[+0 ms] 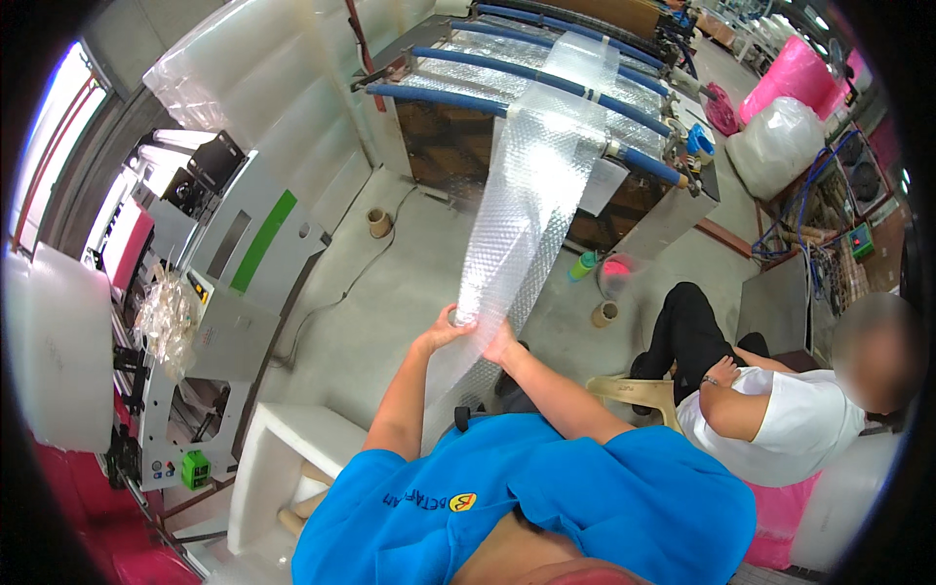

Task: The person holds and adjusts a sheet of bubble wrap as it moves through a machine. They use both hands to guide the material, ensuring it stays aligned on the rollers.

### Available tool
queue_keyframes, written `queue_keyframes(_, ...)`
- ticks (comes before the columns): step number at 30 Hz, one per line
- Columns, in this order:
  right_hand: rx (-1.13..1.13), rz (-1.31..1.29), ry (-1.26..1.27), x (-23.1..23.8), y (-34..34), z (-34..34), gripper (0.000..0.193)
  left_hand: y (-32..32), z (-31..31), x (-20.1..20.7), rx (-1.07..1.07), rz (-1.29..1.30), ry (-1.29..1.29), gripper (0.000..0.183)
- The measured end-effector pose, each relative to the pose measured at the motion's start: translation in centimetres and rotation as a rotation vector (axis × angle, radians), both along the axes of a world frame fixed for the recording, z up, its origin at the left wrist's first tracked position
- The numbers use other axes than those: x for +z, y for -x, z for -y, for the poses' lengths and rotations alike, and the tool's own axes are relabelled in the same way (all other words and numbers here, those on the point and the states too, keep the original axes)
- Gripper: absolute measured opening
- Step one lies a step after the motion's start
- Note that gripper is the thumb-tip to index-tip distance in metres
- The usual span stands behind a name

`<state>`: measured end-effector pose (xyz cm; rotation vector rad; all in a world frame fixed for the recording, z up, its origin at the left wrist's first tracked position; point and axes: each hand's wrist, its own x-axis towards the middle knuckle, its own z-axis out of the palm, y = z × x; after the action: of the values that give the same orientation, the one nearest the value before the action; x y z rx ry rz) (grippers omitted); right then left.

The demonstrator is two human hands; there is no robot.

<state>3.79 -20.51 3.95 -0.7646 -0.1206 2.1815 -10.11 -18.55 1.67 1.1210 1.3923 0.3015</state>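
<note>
A long clear strip of bubble wrap [531,195] runs from the blue rollers of a machine down toward my body. My left hand [447,329] grips its left edge, the thumb uppermost and some fingers behind the sheet. Close beside it, my right hand [499,341] holds the right edge, its fingers partly hidden by the film. Between my hands the wrap is bunched narrower, and its lower part hangs down in front of my blue shirt. A second layer of the wrap shows along the right side, below the machine.
The machine's blue rollers [439,95] span the far side. A grey machine with a green stripe [263,242] stands left. A person in a white top [770,414] sits at right. Cardboard cores [379,223], a green bottle [582,265] and a cable [343,292] are on the floor.
</note>
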Motion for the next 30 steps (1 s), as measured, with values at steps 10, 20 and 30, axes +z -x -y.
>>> queue_keyframes(10,-0.568,1.652,-0.283,0.2,-5.6,-3.1,0.044,3.5,1.2,0.7,0.207,0.292,-0.043,0.044)
queue_keyframes(20,0.062,0.860,-0.317,2.0,-11.7,-2.0,0.024,4.2,-0.9,0.9,-0.014,-0.107,-0.085,0.032)
queue_keyframes(30,-0.115,0.932,-0.192,-2.8,-15.9,-8.0,0.019,-0.8,-8.0,-5.2,0.044,-0.234,-0.250,0.038)
